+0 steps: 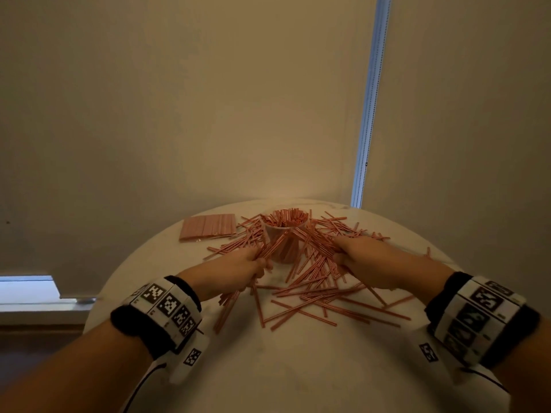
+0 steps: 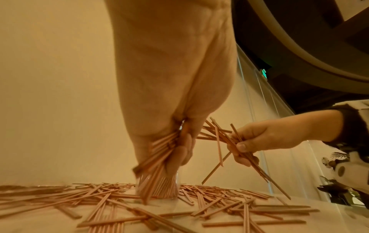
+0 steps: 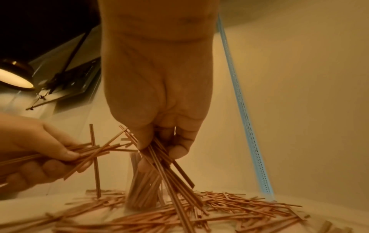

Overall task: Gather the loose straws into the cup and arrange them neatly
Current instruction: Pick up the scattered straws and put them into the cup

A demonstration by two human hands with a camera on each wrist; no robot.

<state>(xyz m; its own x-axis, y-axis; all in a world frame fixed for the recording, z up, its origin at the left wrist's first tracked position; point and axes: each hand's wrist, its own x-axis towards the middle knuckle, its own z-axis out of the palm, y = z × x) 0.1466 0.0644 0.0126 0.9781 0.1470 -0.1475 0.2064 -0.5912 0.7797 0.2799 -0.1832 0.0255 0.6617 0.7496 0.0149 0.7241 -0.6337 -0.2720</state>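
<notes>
Nearest the camera, a bare stretch of the round white table (image 1: 313, 368) is being flanked by two forearms wearing marker-printed wristbands (image 1: 167, 308). Beyond that, loose pink straws (image 1: 313, 296) are lying scattered and crossed over the tabletop. A bundle of straws (image 2: 157, 151) is being gripped by the left hand (image 1: 238, 268), fingers curled round it, just left of the cup. A second, messier bunch (image 3: 165, 159) is being gripped by the right hand (image 1: 362, 260), thumb and fingers closed on it, the ends splaying downward toward the table. Between the two hands, the clear cup (image 1: 284, 236) is standing upright, already crowded with straws and ringed by more loose ones. Farther back and to the left, a flat pink packet (image 1: 207, 228) is lying near the table's far edge, with a beige wall (image 1: 208, 99) behind
</notes>
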